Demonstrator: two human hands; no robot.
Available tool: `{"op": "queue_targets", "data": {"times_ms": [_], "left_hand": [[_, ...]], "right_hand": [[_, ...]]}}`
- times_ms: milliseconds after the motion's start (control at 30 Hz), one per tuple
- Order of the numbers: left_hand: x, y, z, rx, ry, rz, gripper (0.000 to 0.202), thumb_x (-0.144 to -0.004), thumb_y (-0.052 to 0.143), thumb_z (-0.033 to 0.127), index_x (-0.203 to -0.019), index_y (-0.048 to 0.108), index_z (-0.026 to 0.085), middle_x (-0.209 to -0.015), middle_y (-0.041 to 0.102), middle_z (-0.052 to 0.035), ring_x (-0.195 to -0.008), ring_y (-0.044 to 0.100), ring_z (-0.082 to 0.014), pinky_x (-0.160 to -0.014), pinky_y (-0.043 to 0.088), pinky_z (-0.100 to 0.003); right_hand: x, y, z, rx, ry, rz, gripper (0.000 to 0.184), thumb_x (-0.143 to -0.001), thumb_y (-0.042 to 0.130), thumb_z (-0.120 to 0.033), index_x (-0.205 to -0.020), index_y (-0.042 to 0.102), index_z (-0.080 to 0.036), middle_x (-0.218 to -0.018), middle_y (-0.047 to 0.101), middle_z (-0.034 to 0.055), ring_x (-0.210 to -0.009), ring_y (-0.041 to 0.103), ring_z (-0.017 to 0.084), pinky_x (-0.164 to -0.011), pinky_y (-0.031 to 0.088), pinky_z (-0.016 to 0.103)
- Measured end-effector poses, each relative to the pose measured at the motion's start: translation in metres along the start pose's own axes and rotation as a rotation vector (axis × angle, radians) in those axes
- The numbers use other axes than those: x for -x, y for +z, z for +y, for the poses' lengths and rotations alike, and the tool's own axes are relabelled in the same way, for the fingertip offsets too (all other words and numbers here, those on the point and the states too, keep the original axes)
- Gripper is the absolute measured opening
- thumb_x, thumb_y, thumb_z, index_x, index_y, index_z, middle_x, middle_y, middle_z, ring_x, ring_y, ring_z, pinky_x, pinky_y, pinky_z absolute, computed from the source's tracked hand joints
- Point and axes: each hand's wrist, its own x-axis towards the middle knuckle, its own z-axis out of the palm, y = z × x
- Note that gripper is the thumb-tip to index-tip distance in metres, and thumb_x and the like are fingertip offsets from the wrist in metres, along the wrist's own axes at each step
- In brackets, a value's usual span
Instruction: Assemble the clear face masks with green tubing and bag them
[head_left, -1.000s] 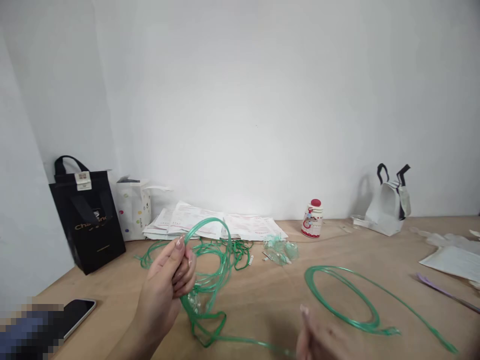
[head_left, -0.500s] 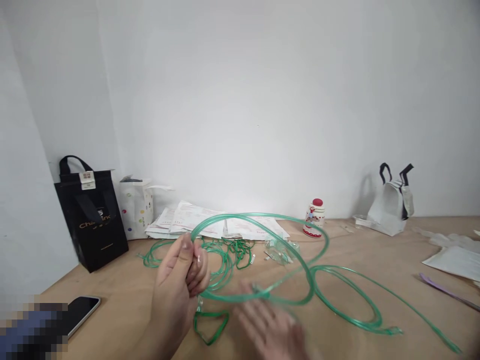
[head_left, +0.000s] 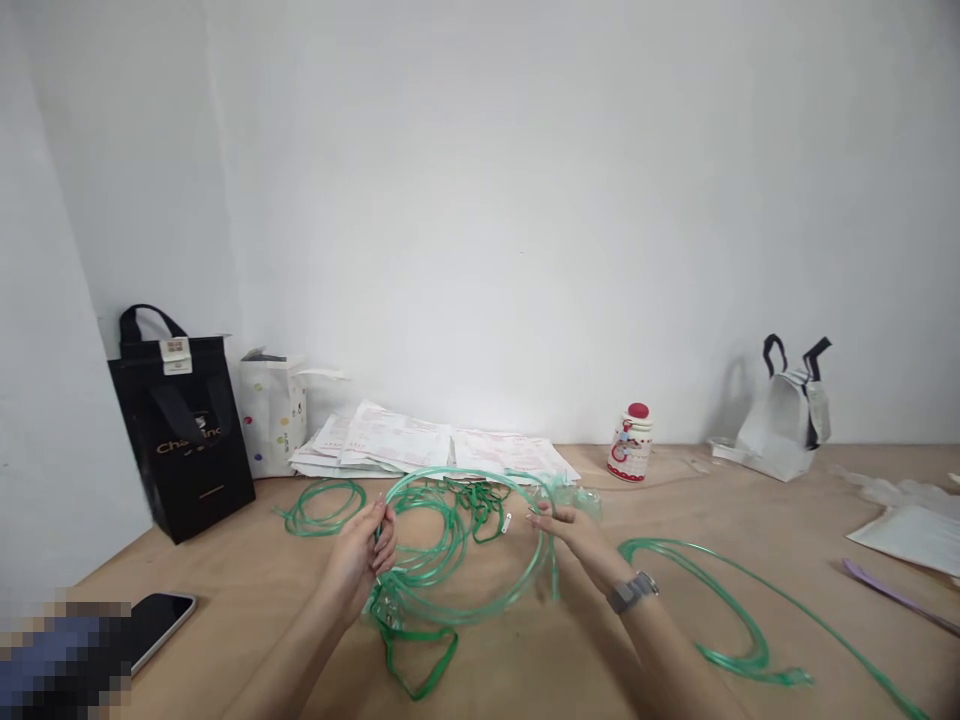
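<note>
While both hands stretch the green tubing coil [head_left: 465, 560] over the table [head_left: 525, 650], snagging is the main hazard. The left hand [head_left: 367, 555] pinches the loops at 9 o'clock; the right hand [head_left: 577, 535] pinches them at 3 o'clock. The trailing tube [head_left: 720, 620], running toward 4 o'clock, could kink, and the tangled strap [head_left: 416, 655] at 6 o'clock may catch.

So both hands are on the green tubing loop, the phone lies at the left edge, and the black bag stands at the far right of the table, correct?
Not quite. The black bag stands at the far left, by the wall; the head view shows it. At the far right is a white bag. The rest holds: left hand and right hand hold the green tubing loop, and the phone lies left.
</note>
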Motion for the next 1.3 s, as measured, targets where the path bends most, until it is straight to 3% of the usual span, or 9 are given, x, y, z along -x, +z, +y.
{"op": "queue_targets", "data": {"times_ms": [167, 333, 500, 600, 767, 867, 967, 1133, 1300], "left_hand": [[0.006, -0.001, -0.003, 0.016, -0.067, -0.040, 0.022, -0.074, 0.062, 0.034, -0.075, 0.055, 0.014, -0.040, 0.033, 0.0114, -0.029, 0.020, -0.0012, -0.030, 0.015, -0.012], [0.006, -0.004, -0.005, 0.043, -0.166, -0.056, 0.023, -0.077, 0.060, 0.034, -0.071, 0.054, 0.013, -0.040, 0.029, 0.0120, -0.029, 0.017, -0.0004, -0.030, 0.014, -0.011], [0.006, -0.007, -0.003, 0.024, -0.323, -0.101, 0.020, -0.079, 0.057, 0.033, -0.073, 0.055, 0.013, -0.039, 0.030, 0.0118, -0.028, 0.016, 0.0006, -0.029, 0.010, -0.010], [0.011, -0.007, 0.002, -0.007, -0.403, -0.179, 0.016, -0.080, 0.056, 0.032, -0.083, 0.058, 0.017, -0.044, 0.040, 0.0101, -0.026, 0.020, 0.0012, -0.029, 0.012, -0.010], [0.022, -0.009, 0.011, -0.131, -0.610, -0.443, 0.045, -0.082, 0.043, 0.051, -0.083, 0.062, 0.011, -0.050, 0.060, -0.0040, -0.031, 0.050, -0.0120, -0.037, 0.040, -0.024], [0.020, -0.012, 0.011, -0.216, -0.722, -0.600, 0.071, -0.075, 0.026, 0.070, -0.094, 0.060, 0.011, -0.059, 0.068, -0.0123, -0.039, 0.061, -0.0202, -0.041, 0.043, -0.028], [0.014, -0.011, 0.003, -0.265, -0.734, -0.538, 0.087, -0.068, 0.014, 0.078, -0.099, 0.057, 0.009, -0.069, 0.071, -0.0176, -0.046, 0.065, -0.0236, -0.041, 0.043, -0.027], [0.018, 0.005, -0.023, -0.380, -0.664, -0.434, 0.073, -0.072, 0.026, 0.073, -0.102, 0.056, 0.014, -0.069, 0.071, -0.0112, -0.046, 0.065, -0.0200, -0.040, 0.042, -0.024], [0.035, 0.026, -0.042, -0.437, -0.584, -0.493, 0.047, -0.076, 0.050, 0.054, -0.066, 0.064, 0.010, -0.049, 0.063, -0.0058, -0.038, 0.055, -0.0117, -0.042, 0.037, -0.021]], "right_hand": [[0.001, 0.000, 0.024, -0.128, 0.077, -0.130, 0.023, -0.063, 0.075, -0.029, -0.078, 0.067, -0.015, -0.060, 0.063, -0.0005, -0.058, 0.060, 0.013, -0.065, 0.049, 0.029], [-0.008, -0.014, 0.044, -0.224, 0.126, -0.106, 0.015, -0.076, 0.065, -0.025, -0.086, 0.062, -0.014, -0.063, 0.058, -0.0036, -0.045, 0.051, 0.006, -0.046, 0.045, 0.019], [-0.018, -0.042, 0.044, -0.230, 0.146, -0.077, 0.019, -0.088, 0.049, -0.028, -0.098, 0.056, -0.013, -0.085, 0.060, 0.0014, -0.061, 0.057, 0.009, -0.052, 0.049, 0.023], [-0.015, -0.048, 0.036, -0.191, 0.174, -0.127, 0.017, -0.088, 0.049, -0.029, -0.091, 0.056, -0.013, -0.071, 0.057, -0.0025, -0.047, 0.050, 0.005, -0.041, 0.042, 0.017], [-0.003, -0.027, 0.026, -0.072, 0.201, -0.258, 0.018, -0.078, 0.059, -0.031, -0.082, 0.061, -0.014, -0.042, 0.034, -0.0123, -0.029, 0.011, 0.000, -0.027, 0.009, 0.013], [0.004, -0.011, 0.024, 0.022, 0.178, -0.328, 0.027, -0.073, 0.063, -0.039, -0.082, 0.064, -0.014, -0.037, 0.032, -0.0125, -0.029, 0.011, 0.001, -0.028, 0.006, 0.015], [0.011, 0.000, 0.022, 0.126, 0.138, -0.398, 0.033, -0.070, 0.064, -0.044, -0.077, 0.067, -0.012, -0.034, 0.034, -0.0107, -0.029, 0.017, 0.002, -0.030, 0.009, 0.017], [0.022, 0.020, 0.030, 0.291, 0.071, -0.474, 0.034, -0.070, 0.064, -0.046, -0.073, 0.071, -0.013, -0.037, 0.044, -0.0066, -0.033, 0.028, 0.004, -0.035, 0.015, 0.019], [0.030, 0.042, 0.043, 0.370, 0.006, -0.510, 0.034, -0.071, 0.063, -0.047, -0.075, 0.072, -0.014, -0.050, 0.053, -0.0033, -0.042, 0.039, 0.007, -0.042, 0.027, 0.020]]}}
